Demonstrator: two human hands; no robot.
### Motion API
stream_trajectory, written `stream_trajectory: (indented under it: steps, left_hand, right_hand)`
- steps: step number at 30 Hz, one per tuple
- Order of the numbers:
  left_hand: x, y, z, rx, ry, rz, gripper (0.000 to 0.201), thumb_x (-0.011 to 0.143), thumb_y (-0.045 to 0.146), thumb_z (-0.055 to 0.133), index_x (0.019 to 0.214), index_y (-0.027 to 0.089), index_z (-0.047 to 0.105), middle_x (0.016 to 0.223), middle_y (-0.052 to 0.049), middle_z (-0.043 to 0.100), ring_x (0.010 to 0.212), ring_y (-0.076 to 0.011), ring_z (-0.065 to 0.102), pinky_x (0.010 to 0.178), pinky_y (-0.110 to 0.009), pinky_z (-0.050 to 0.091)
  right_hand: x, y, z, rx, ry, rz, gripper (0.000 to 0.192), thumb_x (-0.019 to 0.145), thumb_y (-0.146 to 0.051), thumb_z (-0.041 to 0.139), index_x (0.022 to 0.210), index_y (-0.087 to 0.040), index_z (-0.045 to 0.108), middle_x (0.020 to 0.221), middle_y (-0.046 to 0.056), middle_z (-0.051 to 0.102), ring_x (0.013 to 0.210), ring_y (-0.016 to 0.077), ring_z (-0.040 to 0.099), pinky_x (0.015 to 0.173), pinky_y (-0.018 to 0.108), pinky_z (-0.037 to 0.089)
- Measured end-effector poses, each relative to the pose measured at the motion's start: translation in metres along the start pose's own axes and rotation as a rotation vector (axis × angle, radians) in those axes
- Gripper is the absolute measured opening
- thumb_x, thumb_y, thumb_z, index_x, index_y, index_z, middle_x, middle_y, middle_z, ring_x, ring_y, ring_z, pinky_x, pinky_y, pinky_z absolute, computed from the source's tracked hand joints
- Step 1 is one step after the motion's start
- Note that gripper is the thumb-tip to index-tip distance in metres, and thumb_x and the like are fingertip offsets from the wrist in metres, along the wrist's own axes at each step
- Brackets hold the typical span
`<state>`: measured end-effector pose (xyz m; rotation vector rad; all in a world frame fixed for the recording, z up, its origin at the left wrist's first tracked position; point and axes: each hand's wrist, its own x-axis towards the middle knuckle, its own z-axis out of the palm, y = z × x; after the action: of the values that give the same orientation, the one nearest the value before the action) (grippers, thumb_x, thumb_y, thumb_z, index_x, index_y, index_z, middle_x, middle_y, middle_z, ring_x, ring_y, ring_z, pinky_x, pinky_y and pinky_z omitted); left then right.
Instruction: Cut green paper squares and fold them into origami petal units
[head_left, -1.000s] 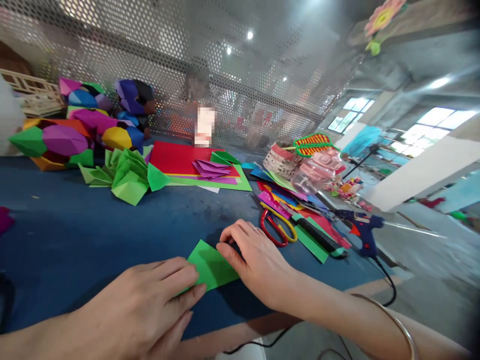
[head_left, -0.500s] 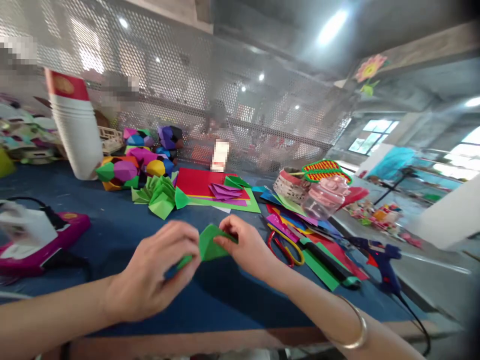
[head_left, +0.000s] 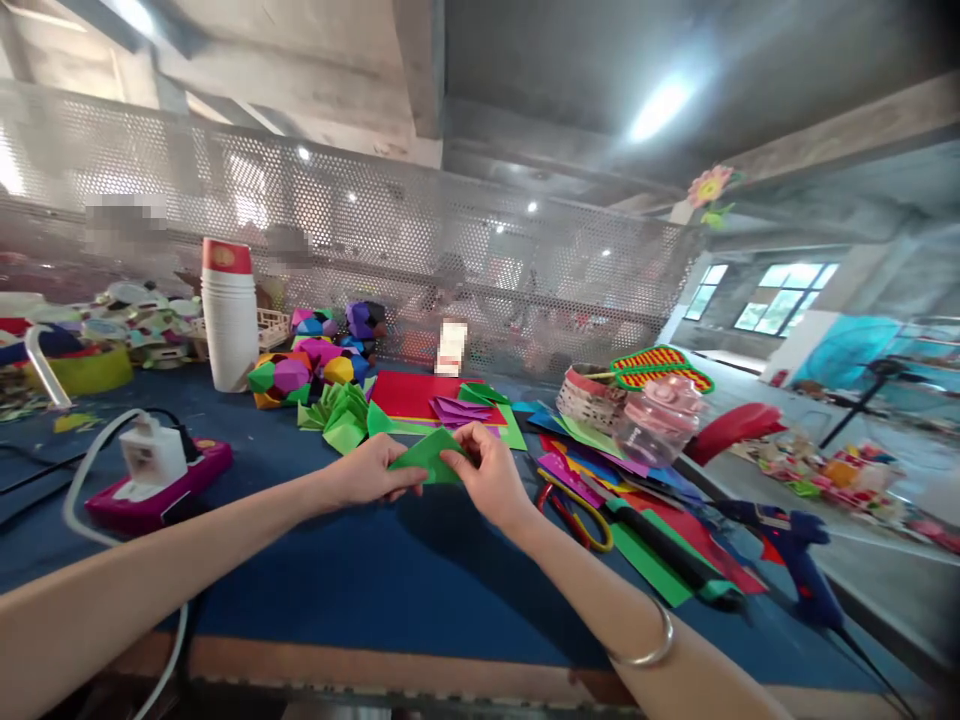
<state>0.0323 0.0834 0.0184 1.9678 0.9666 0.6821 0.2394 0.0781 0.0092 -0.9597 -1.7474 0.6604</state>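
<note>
Both my hands hold one folded green paper piece (head_left: 426,455) above the blue table (head_left: 360,590). My left hand (head_left: 371,472) pinches its left end and my right hand (head_left: 486,472) pinches its right end with thumb and fingers. A silver bangle sits on my right wrist. Just beyond the paper lies a heap of folded green pieces (head_left: 339,417) and a stack of red and green sheets (head_left: 409,395) with purple folded pieces (head_left: 455,409) on top.
Red-and-yellow scissors (head_left: 576,507) and loose coloured paper lie to the right, with a blue glue gun (head_left: 796,552) near the edge. A pink power strip (head_left: 154,487) with a white plug sits left. White stacked cups (head_left: 229,318), coloured paper balls (head_left: 304,362) and a perforated metal screen stand behind.
The green paper was pressed flat on the table a second ago; both hands have lifted it and carried it farther out. The view has tilted up, showing more of the table's left side.
</note>
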Motion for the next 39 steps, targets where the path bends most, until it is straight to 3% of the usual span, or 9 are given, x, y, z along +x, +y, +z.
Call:
stream_trajectory:
  steps: [13, 23, 26, 39]
  left_hand:
    - [0.003, -0.014, 0.003, 0.069, 0.225, -0.026, 0.050, 0.080, 0.063, 0.064, 0.068, 0.015, 0.071, 0.049, -0.001, 0.061, 0.044, -0.0124, 0.047, 0.048, -0.023, 0.036]
    - [0.000, -0.014, 0.000, 0.109, 0.364, -0.043, 0.052, 0.075, 0.065, 0.067, 0.056, 0.020, 0.052, 0.045, 0.004, 0.052, 0.043, -0.0111, 0.042, 0.047, -0.024, 0.030]
    - [0.002, -0.013, -0.002, 0.099, 0.372, -0.018, 0.052, 0.074, 0.063, 0.066, 0.052, 0.020, 0.046, 0.045, 0.003, 0.052, 0.044, -0.0106, 0.040, 0.047, -0.023, 0.029]
    - [-0.003, -0.014, -0.006, 0.034, 0.303, 0.081, 0.047, 0.080, 0.056, 0.064, 0.054, 0.019, 0.054, 0.046, 0.004, 0.048, 0.045, -0.0095, 0.038, 0.047, -0.023, 0.029]
  right_hand:
    - [0.000, 0.005, 0.003, -0.009, 0.127, -0.071, 0.020, 0.082, -0.035, 0.065, 0.079, -0.023, 0.049, 0.071, -0.002, 0.056, 0.063, 0.0157, 0.053, 0.062, 0.029, 0.043]
    - [-0.002, 0.008, 0.008, 0.011, 0.170, -0.071, 0.020, 0.084, -0.036, 0.064, 0.082, -0.023, 0.050, 0.073, -0.001, 0.057, 0.065, 0.0166, 0.053, 0.064, 0.030, 0.044]
    - [-0.001, 0.009, 0.006, 0.008, 0.185, -0.067, 0.019, 0.085, -0.036, 0.064, 0.083, -0.023, 0.050, 0.074, -0.001, 0.058, 0.066, 0.0169, 0.054, 0.065, 0.030, 0.044]
    - [0.001, 0.010, 0.004, 0.042, 0.172, -0.043, 0.020, 0.083, -0.038, 0.064, 0.082, -0.024, 0.050, 0.073, -0.001, 0.056, 0.065, 0.0167, 0.053, 0.064, 0.031, 0.044]
